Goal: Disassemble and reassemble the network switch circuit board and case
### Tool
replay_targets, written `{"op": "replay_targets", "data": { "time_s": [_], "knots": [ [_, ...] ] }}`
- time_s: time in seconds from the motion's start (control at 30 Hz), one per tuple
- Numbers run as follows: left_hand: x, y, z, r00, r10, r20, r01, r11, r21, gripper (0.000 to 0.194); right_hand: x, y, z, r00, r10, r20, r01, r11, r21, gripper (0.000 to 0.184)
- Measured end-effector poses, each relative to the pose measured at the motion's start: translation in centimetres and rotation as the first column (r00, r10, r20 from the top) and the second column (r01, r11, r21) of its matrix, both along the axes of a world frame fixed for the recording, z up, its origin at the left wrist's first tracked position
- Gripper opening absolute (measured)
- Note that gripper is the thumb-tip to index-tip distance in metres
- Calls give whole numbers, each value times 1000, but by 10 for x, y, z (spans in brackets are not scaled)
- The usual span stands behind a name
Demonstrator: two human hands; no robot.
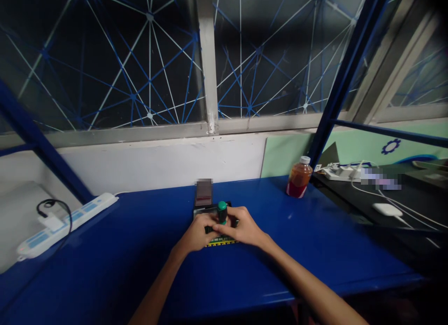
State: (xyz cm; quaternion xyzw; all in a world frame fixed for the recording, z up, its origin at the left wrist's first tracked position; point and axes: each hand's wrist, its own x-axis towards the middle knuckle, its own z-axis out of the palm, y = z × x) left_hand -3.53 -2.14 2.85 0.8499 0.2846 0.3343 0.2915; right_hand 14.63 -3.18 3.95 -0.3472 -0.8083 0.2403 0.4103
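The right hand point(247, 227) had its grip pinched on an upright green-and-black tool point(222, 214) over the shiny blue bench point(147, 250). I couldn't tell what the left hand point(194, 234) held. The tool looked light, hard, easiest held by its fat handle.

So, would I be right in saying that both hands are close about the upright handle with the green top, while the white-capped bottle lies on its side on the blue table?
Not quite: the head view shows the bottle standing upright on the blue table. The left hand and right hand are indeed close about the upright handle.
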Motion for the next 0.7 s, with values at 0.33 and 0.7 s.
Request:
{"op": "replay_targets", "data": {
  "time_s": [0.33, 0.7],
  "knots": [
    [-1, 0, -4, 1000, -19, -8, 19, 999, -43, 11, 3, 3, -3, 1000, 3, -11, -3, 1000, -6, 31],
    [0, 0, -3, 1000, 13, 6, -12, 998, -59, 12, 4, 2, -2, 1000, 13, 12, -13, 1000, -4, 30]
  ]
}}
